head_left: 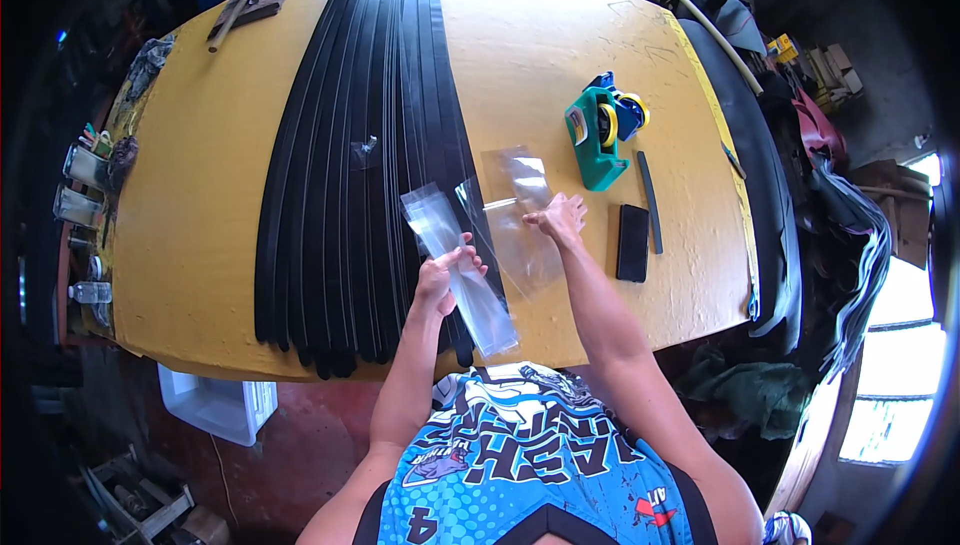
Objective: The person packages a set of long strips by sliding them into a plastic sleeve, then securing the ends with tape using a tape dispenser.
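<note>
My left hand (447,275) is wrapped round a stack of clear plastic sleeves (432,221), which slants over the front end of the long black strips (350,95). To its right, my right hand (562,217) has its fingers apart at the edge of some loose clear plastic pieces (530,255) lying on the yellow table (220,195). Whether its fingertips touch the plastic is hard to tell. A small clear piece (365,151) rests on the black strips.
A green tape dispenser (598,167) with yellow rolls stands beyond my right hand. Near it lie a black phone (632,243) and a thin dark strip (650,202). A wooden tool (235,20) is at the far left; jars (82,207) line the left edge.
</note>
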A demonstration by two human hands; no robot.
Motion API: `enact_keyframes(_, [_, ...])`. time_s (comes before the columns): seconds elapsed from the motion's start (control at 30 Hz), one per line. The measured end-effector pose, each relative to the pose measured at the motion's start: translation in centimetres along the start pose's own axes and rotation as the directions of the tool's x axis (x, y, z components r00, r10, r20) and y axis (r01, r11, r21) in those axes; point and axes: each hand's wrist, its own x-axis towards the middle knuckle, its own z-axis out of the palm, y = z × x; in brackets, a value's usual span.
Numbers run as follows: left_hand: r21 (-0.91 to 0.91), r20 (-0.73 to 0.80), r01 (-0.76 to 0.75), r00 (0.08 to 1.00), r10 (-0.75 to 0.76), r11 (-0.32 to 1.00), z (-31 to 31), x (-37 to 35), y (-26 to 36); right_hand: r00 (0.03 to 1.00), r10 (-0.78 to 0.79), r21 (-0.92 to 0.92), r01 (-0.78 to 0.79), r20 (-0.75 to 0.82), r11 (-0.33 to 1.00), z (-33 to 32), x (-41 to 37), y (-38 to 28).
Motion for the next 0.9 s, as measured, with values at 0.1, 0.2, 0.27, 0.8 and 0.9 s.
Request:
enact_keyframes(0.1, [-0.028, 0.010, 0.003, 1.000, -0.002, 1.000, -0.3, 0.2, -0.1, 0.999, -0.011, 0.001, 0.011, -0.045, 1.000, -0.1, -0.3, 0.0])
enact_keyframes(0.2, [-0.020, 0.015, 0.001, 1.000, 0.000, 1.000, -0.1, -0.1, 0.0, 1.000, 0.007, 0.168, -0.007, 0.003, 0.986, -0.3, 0.1, 0.1])
enact_keyframes(0.27, [-0.022, 0.002, 0.020, 1.000, -0.020, 1.000, 0.1, -0.2, 0.0, 1.000, 0.007, 0.189, -0.007, 0.002, 0.982, 0.0, 0.4, 0.3])
enact_keyframes(0.8, [-0.066, 0.035, 0.029, 0.999, -0.026, 0.997, 0.0, 1.0, -0.9, 0.910, -0.379, 0.775, 0.117, 0.166, 0.620, -3.9, 0.1, 2.5])
enact_keyframes(0.9, [-0.132, 0.114, 0.103, 0.990, -0.088, 0.986, 0.4, 1.7, -1.8, 0.826, -0.560, 0.937, 0.142, 0.066, 0.320, -9.5, -5.0, 0.0])
